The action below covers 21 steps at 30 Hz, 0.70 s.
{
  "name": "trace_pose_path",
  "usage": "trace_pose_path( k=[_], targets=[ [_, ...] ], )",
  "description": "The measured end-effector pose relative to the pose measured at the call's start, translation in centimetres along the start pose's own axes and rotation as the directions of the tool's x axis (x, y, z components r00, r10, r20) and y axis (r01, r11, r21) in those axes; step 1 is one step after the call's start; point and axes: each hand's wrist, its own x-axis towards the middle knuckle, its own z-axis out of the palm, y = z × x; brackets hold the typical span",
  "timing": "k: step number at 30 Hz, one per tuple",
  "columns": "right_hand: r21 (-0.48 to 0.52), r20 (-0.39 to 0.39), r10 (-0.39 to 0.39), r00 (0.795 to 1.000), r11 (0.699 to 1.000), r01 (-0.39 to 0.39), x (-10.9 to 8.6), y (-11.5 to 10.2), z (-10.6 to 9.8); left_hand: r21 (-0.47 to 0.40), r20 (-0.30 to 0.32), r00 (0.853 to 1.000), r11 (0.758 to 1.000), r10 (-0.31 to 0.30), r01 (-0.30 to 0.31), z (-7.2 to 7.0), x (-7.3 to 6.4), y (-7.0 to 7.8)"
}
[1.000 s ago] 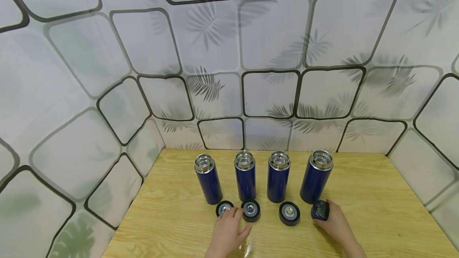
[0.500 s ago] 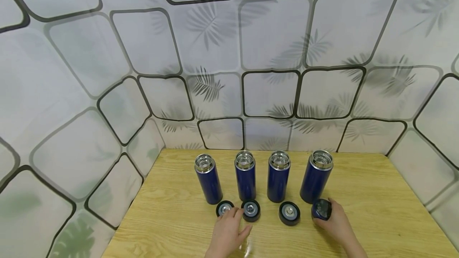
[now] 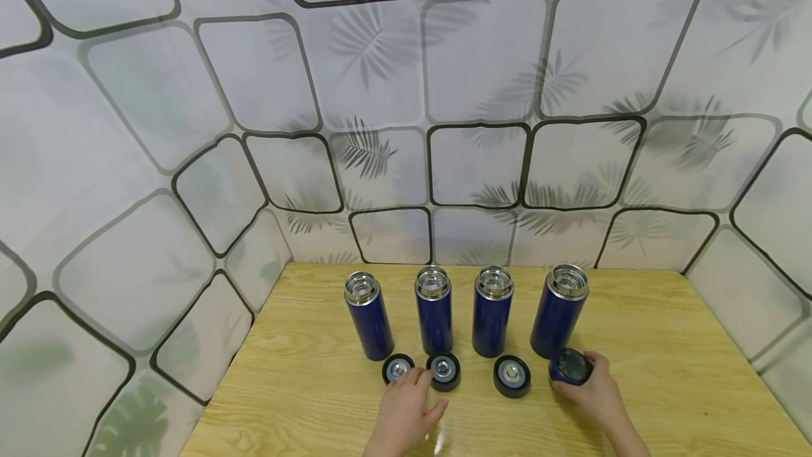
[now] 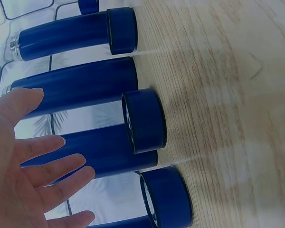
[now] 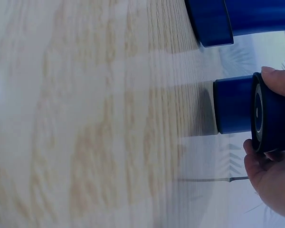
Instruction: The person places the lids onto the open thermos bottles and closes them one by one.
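Observation:
In the head view my right hand point(image 3: 599, 397) grips a dark blue bottle lid point(image 3: 573, 366) between thumb and fingers, just in front of the rightmost bottle point(image 3: 557, 316). The right wrist view shows this lid point(image 5: 278, 116) raised off the table, its ringed underside facing the tabletop. My left hand point(image 3: 402, 411) hovers by the two left lids with spread, relaxed fingers and holds nothing. Its fingers partly cover the leftmost lid point(image 3: 397, 367); the second lid point(image 3: 443, 371) is just beyond the fingertips. A third lid point(image 3: 512, 376) lies underside up between the hands.
Blue bottles without lids, the leftmost bottle point(image 3: 370, 319), a second bottle point(image 3: 434, 316) and a third bottle point(image 3: 492, 316), stand in a row with the rightmost one. Behind the wooden table point(image 3: 672, 358) rises a patterned wall covering point(image 3: 478, 168).
The lid in my right hand has tilted so its dark top faces more upward, and it has shifted slightly up toward the rightmost bottle. My left hand has barely moved.

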Motion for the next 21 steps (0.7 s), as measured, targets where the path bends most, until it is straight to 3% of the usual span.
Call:
trace_pose_path(
  k=[7,14,21],
  targets=[
    [0.072,-0.064,0.005,0.998,0.997,0.000,-0.4,0.0,0.1,-0.011,-0.003,1.000,1.000,0.004,-0.004,0.4,0.1,-0.1],
    [0.136,-0.063,0.018,0.998,0.991,-0.009,-0.6,-0.2,-0.1,-0.050,-0.034,0.999,0.999,0.006,-0.008,0.8,0.0,-0.2],
    [0.192,-0.080,0.021,0.997,0.981,-0.005,-0.8,-0.1,-0.3,-0.163,-0.105,0.994,0.987,-0.006,-0.012,1.2,0.1,0.0]
  ],
)
